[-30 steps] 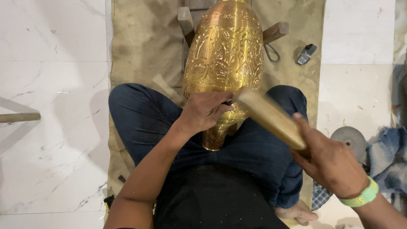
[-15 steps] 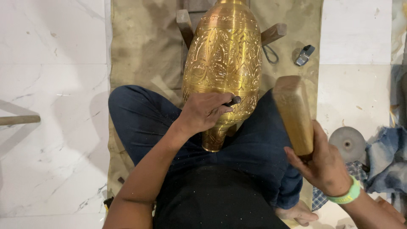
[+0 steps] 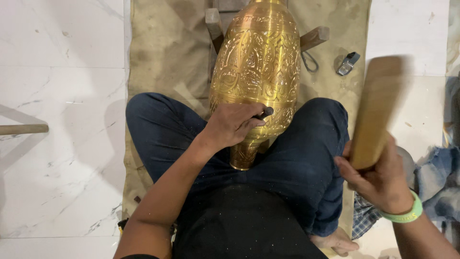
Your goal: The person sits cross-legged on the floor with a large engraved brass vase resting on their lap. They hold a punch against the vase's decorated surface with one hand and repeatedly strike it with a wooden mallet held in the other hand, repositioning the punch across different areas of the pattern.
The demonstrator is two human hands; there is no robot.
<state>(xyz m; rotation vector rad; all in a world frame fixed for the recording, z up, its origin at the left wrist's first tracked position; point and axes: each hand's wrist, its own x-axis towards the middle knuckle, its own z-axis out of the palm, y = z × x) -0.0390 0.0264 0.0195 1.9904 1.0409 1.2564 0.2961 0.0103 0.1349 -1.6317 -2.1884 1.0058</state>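
A large engraved brass vase [image 3: 256, 72] lies on its side between my crossed legs, its narrow neck toward my body. My left hand [image 3: 232, 123] rests on the vase's lower body and grips a small dark chisel [image 3: 263, 114] with its tip against the metal. My right hand [image 3: 376, 180], with a green wristband, holds a flat wooden mallet [image 3: 376, 110] raised off to the right of the vase, blurred by motion.
A tan cloth mat [image 3: 163, 57] covers the white marble floor [image 3: 57, 72] under me. Wooden blocks [image 3: 314, 37] prop the vase. A small metal tool [image 3: 347, 63] lies on the mat at the upper right. A wooden stick [image 3: 24, 129] lies at left, crumpled cloth [image 3: 438, 177] at right.
My right hand has swung the wooden mallet away from the chisel, up and out to the right. My left hand and the chisel have stayed on the vase.
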